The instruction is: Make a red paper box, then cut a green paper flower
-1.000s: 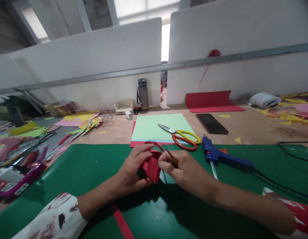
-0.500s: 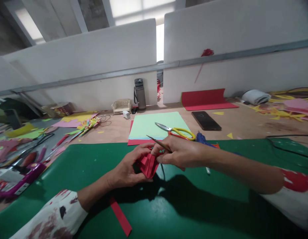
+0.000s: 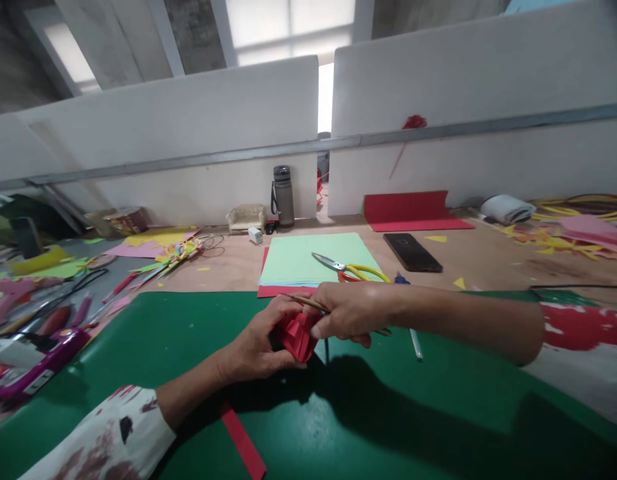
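Curved fingers of my left hand hold a folded red paper flower above the green mat. My right hand grips a thin pointed wooden stick, its tip pointing left over the left fingers. The right thumb and fingertips meet the flower's right edge. Some petals are hidden by both hands. A red paper strip lies on the mat below my left wrist.
Yellow-handled scissors lie on pale green paper sheets behind the hands. A black phone is to their right. A water bottle stands near the white partition. A purple tool and other tools crowd the left.
My right hand has moved slightly, and the stick now lies flatter, its tip further left. The red flower stays in my left hand. The camera view has shifted slightly.
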A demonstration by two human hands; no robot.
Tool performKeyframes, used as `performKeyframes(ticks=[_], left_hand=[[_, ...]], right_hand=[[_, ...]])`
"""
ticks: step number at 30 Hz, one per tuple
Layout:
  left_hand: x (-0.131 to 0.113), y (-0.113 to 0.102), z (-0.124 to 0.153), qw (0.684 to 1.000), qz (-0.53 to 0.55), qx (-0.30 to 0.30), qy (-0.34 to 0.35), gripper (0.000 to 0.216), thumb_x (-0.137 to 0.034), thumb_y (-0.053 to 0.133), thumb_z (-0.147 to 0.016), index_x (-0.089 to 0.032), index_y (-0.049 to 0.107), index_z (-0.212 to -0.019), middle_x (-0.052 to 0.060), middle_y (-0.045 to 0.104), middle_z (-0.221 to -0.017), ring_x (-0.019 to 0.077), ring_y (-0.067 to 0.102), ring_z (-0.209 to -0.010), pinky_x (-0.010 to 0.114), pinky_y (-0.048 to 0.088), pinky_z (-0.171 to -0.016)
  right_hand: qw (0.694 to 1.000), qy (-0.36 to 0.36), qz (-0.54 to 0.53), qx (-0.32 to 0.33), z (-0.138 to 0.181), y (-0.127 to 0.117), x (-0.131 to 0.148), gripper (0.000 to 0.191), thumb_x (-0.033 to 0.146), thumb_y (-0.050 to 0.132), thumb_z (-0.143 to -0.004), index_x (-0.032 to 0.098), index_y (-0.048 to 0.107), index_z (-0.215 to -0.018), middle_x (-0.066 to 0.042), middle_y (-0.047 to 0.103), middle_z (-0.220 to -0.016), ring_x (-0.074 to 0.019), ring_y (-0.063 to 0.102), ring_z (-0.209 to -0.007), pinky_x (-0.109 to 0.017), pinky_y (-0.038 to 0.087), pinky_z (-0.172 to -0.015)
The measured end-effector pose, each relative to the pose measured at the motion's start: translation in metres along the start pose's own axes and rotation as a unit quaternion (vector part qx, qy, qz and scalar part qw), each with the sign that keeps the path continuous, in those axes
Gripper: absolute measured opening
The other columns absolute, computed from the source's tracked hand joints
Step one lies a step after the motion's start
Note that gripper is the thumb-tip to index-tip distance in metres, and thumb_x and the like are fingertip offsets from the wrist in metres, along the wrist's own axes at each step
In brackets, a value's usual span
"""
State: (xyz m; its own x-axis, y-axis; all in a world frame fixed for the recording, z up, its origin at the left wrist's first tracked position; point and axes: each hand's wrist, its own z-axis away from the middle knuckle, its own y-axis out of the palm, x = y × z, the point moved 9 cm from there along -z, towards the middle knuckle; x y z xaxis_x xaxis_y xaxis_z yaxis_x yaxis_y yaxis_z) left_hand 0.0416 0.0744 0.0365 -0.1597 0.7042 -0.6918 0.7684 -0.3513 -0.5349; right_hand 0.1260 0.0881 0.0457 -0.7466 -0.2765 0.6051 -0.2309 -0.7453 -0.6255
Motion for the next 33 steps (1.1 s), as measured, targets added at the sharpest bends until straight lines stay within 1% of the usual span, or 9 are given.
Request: performKeyframes(ticks=[4,7,10,14,17,22,25,30,33], left_hand=[[0.009,-0.003,0.003,0.999,0.0,-0.041,-0.014,0.059,-0.026,0.08,-0.065,-0.02,0.049,-0.115,0.01,0.057,-0.114,0.0248,0.056,-0.104,0.038,0.046,-0.089],[0.012,-0.004,0.003,0.997,0.0,-0.071,-0.008,0.056,-0.025,0.078,-0.066,-0.02,0.048,-0.112,0.01,0.056,-0.114,0.0238,0.057,-0.102,0.038,0.046,-0.089],[0.012,-0.003,0.001,0.996,0.001,-0.084,-0.004,0.047,-0.021,0.071,-0.071,-0.02,0.047,-0.111,0.007,0.059,-0.105,0.0223,0.058,-0.099,0.037,0.047,-0.087],[0.015,-0.003,0.001,0.996,0.0,-0.088,-0.026,0.046,-0.019,0.071,-0.069,-0.018,0.048,-0.109,0.007,0.06,-0.101,0.0237,0.057,-0.102,0.036,0.048,-0.085],[0.016,-0.003,0.003,0.997,0.0,-0.075,-0.034,0.047,-0.02,0.071,-0.069,-0.017,0.049,-0.111,0.008,0.061,-0.1,0.0235,0.058,-0.1,0.036,0.049,-0.083],[0.017,-0.003,0.004,0.997,-0.016,-0.075,-0.025,0.044,-0.023,0.071,-0.07,-0.017,0.05,-0.108,0.009,0.058,-0.106,0.0233,0.057,-0.1,0.036,0.049,-0.084],[0.018,-0.003,0.003,0.996,-0.01,-0.08,-0.032,0.043,-0.026,0.071,-0.07,-0.018,0.05,-0.107,0.007,0.06,-0.099,0.0227,0.058,-0.097,0.036,0.049,-0.083],[0.017,-0.003,0.003,0.996,-0.009,-0.084,-0.032,0.044,-0.023,0.07,-0.07,-0.018,0.048,-0.108,0.006,0.06,-0.101,0.0216,0.058,-0.096,0.034,0.049,-0.081],[0.017,-0.002,0.003,0.996,-0.019,-0.082,-0.034,0.043,-0.022,0.07,-0.071,-0.019,0.047,-0.107,0.006,0.059,-0.1,0.0197,0.058,-0.093,0.033,0.048,-0.08]], right_hand=[[0.999,0.03,0.03,-0.028,-0.004,-0.007,0.002,0.017,0.017,0.052,-0.072,0.016,0.066,-0.082,0.007,0.044,-0.039,-0.0082,0.043,-0.031,-0.016,0.034,-0.032],[0.998,0.029,0.035,-0.046,-0.006,-0.011,0.011,0.016,0.015,0.051,-0.072,0.014,0.064,-0.081,0.006,0.045,-0.042,-0.0091,0.046,-0.034,-0.017,0.035,-0.033],[0.998,0.026,0.041,-0.037,-0.008,-0.008,0.017,0.016,0.013,0.051,-0.07,0.014,0.064,-0.081,0.004,0.05,-0.049,-0.0098,0.05,-0.037,-0.018,0.038,-0.033],[0.999,0.029,0.038,-0.002,-0.012,0.001,0.018,0.017,0.012,0.052,-0.071,0.016,0.064,-0.081,0.004,0.049,-0.051,-0.0088,0.049,-0.036,-0.019,0.042,-0.035],[0.999,0.036,0.026,0.003,-0.015,0.005,0.014,0.016,0.013,0.052,-0.073,0.016,0.063,-0.084,0.005,0.05,-0.053,-0.0081,0.049,-0.037,-0.019,0.044,-0.037],[0.999,0.05,0.006,0.012,-0.016,0.008,0.011,0.012,0.013,0.051,-0.077,0.015,0.061,-0.083,0.005,0.049,-0.047,-0.0106,0.052,-0.038,-0.019,0.044,-0.037],[0.998,0.055,0.005,0.006,-0.014,0.006,0.015,0.01,0.011,0.05,-0.076,0.015,0.059,-0.079,0.006,0.047,-0.046,-0.0103,0.05,-0.036,-0.02,0.044,-0.037],[0.998,0.063,0.013,-0.008,-0.011,0.006,0.018,0.013,0.007,0.045,-0.076,0.014,0.053,-0.068,0.003,0.051,-0.049,-0.01,0.052,-0.038,-0.02,0.044,-0.037],[0.997,0.066,0.025,-0.023,-0.01,0.005,0.016,0.014,0.007,0.045,-0.073,0.013,0.057,-0.073,0.001,0.056,-0.055,-0.0112,0.054,-0.041,-0.021,0.043,-0.037]])
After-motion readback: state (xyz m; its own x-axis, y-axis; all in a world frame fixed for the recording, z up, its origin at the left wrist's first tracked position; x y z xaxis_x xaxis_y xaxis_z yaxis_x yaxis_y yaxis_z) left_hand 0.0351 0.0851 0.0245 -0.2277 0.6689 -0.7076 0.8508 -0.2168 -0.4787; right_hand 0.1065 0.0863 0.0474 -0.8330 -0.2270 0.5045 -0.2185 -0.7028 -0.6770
